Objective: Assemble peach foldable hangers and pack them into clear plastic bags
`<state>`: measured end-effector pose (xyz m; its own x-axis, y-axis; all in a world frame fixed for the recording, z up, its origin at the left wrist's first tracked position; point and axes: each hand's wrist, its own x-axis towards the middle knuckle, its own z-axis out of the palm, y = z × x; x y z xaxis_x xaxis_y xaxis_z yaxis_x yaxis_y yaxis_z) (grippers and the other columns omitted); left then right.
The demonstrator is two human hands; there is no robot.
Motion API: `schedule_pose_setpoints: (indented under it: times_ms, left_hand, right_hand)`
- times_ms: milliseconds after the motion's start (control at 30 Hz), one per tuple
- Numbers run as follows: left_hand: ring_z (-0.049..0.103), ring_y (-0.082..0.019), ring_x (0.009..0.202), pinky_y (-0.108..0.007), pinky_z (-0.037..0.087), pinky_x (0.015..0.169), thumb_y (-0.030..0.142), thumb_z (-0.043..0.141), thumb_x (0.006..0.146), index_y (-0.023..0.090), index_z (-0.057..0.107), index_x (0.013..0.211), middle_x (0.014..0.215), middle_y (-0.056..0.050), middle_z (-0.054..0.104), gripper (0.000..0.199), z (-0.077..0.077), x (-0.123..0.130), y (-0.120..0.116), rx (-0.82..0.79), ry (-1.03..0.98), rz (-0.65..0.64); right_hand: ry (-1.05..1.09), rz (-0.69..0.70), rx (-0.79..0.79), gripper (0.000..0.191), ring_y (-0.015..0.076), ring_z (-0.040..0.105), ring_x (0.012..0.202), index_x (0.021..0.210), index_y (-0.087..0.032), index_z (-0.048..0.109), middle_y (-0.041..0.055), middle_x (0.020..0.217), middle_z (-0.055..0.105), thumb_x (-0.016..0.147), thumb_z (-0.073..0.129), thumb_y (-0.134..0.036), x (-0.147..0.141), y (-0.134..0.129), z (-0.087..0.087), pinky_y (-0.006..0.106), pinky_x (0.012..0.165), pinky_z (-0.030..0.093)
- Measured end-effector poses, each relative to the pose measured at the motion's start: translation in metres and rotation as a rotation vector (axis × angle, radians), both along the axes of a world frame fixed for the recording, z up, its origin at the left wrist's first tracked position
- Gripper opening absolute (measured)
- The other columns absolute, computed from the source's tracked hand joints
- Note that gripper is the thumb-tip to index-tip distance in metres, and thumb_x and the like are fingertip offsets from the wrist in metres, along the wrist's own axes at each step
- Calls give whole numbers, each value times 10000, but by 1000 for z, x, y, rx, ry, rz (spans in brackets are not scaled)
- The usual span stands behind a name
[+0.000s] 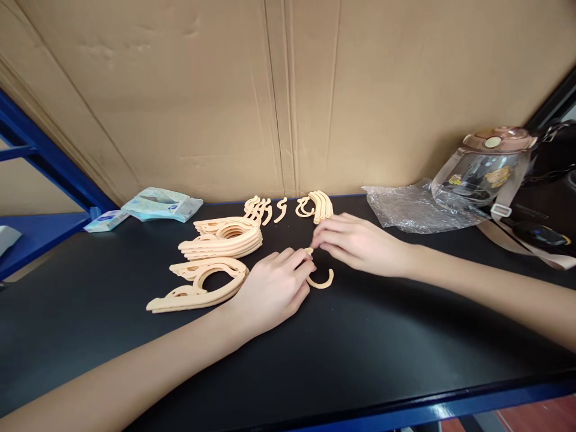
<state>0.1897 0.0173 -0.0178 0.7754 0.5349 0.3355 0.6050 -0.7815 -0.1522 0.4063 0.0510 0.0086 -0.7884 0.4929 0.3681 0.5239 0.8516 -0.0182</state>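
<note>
Head camera shows the left hand (276, 285) curled and pinching a small tan hanger piece (309, 251), seemingly to steady it, with a smooth, round hook (322, 284) poking out by its fingers, while the right hand's (355, 243) fingertips bunch together at the piece's far end, though I can't tell if they grip it. Left of the left hand lie a thin stack (193, 300) and a thicker stack (225, 247) of plastic-looking folding hangers, probably flat because their shapes match; past the right fingertips, curved arms (321, 210) and S-shaped bits (281, 210) seem grouped by shape for easy reach.
</note>
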Motion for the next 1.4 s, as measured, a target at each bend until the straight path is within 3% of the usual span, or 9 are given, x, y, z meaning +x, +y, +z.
schedule_pose_setpoints:
  times_ms: [100, 200, 300, 467, 700, 900, 1067, 1200, 1400]
  left_hand:
    - [600, -215, 852, -343, 470, 676, 118, 436, 899, 120, 642, 983, 1029, -78, 663, 222, 0, 0, 0, 66, 17, -16]
    - [604, -215, 843, -340, 463, 659, 114, 441, 889, 118, 645, 945, 1020, -88, 670, 211, 1, 0, 0, 92, 29, -16]
    - [605, -212, 831, -343, 470, 670, 114, 439, 888, 122, 643, 925, 1029, -89, 672, 207, 2, 0, 0, 91, 45, -13]
    - [604, -212, 820, -347, 490, 674, 117, 440, 888, 127, 641, 925, 1046, -85, 676, 205, 1, -1, -1, 83, 52, -16]
    - [598, -201, 807, -317, 467, 577, 143, 450, 903, 136, 654, 951, 1006, -54, 688, 210, -1, -2, -3, 113, 19, -47]
    - [588, -193, 773, -315, 444, 575, 144, 451, 896, 146, 640, 882, 873, -37, 679, 189, 1, -2, -5, 174, 19, -58]
    - [587, -193, 754, -319, 429, 574, 116, 461, 876, 145, 630, 882, 828, -29, 666, 172, 3, -1, -5, 200, 26, 15]
    - [579, -183, 719, -311, 404, 546, 103, 475, 861, 152, 629, 842, 771, -13, 651, 162, 4, 0, -3, 196, 21, 81]
    - [578, -180, 762, -301, 398, 560, 109, 466, 867, 157, 630, 849, 821, -16, 644, 172, 3, 1, 1, 158, -2, 102]
  right_hand:
    - [-34, -84, 49, 265, 239, 587, 1004, 1152, -136, 607, 112, 1089, 632, 934, 455, -140, -19, 31, 2, 410, 891, 472]
    - [-164, -123, 103, 521, 252, 574, 1046, 1303, -128, 524, 136, 1197, 584, 821, 440, 51, -45, 59, -3, 412, 880, 475]
    - [-246, -129, 113, 671, 276, 551, 1106, 1389, -130, 440, 167, 1287, 529, 758, 457, 95, -69, 77, -11, 438, 889, 474]
    - [-267, -98, 88, 563, 285, 558, 1132, 1302, -101, 533, 184, 1327, 506, 780, 435, 84, -80, 86, -18, 443, 910, 478]
    - [-223, -78, 26, 419, 228, 644, 1003, 1182, -98, 604, 140, 1237, 586, 850, 388, 35, -52, 57, -18, 351, 765, 555]
    - [-153, -90, -33, 348, 216, 669, 981, 1143, -110, 624, 112, 1175, 647, 877, 416, -24, -17, 15, -20, 356, 804, 575]
    - [-48, -50, -1, 308, 222, 672, 986, 1099, -109, 646, 119, 1168, 662, 909, 405, -87, 8, -18, -25, 383, 832, 582]
    - [-1, -53, -18, 319, 204, 667, 990, 1098, -133, 645, 104, 1165, 668, 911, 392, -83, 15, -37, -28, 360, 806, 591]
    - [0, -22, -38, 326, 194, 666, 983, 1097, -137, 648, 97, 1167, 670, 908, 388, -83, 16, -42, -27, 337, 793, 593]
